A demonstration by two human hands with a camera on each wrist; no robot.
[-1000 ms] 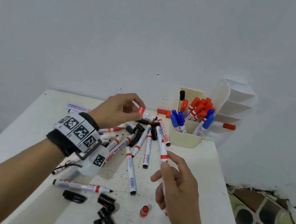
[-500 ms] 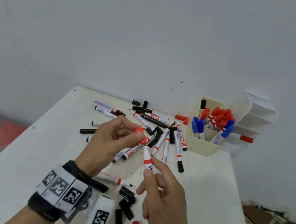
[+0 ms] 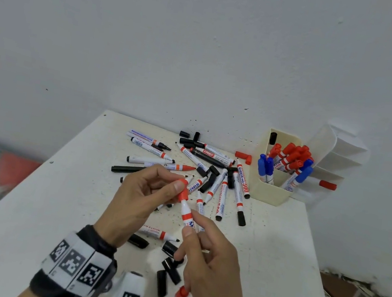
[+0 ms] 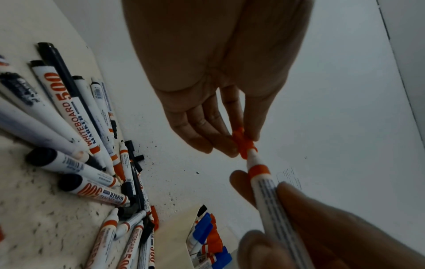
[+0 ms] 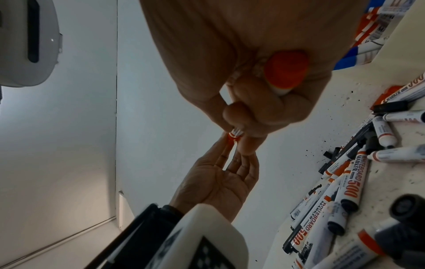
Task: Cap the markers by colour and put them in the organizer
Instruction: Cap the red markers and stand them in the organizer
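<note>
Step in hand: pressing the red cap (image 3: 181,189) onto the red marker (image 3: 187,217), mid-frame in the head view, above the surface (image 3: 59,193).
Left hand (image 3: 142,197): thumb and fingers (image 4: 226,145) pinch the cap at the marker's tip.
Right hand (image 3: 211,271): curled round the barrel, its red end plug showing at the palm in the right wrist view.
Seating: judged partly on; white neck shows between cap and red band.
Doing it well: keep cap and barrel in one line, push straight until it clicks.
Risk: a tilted cap may jam or ink the fingers.
Destination: organizer (image 3: 268,194), right of centre, red markers grouped in its rear part.
Remaining: many uncapped markers and loose caps (image 3: 170,270) lie around.
</note>
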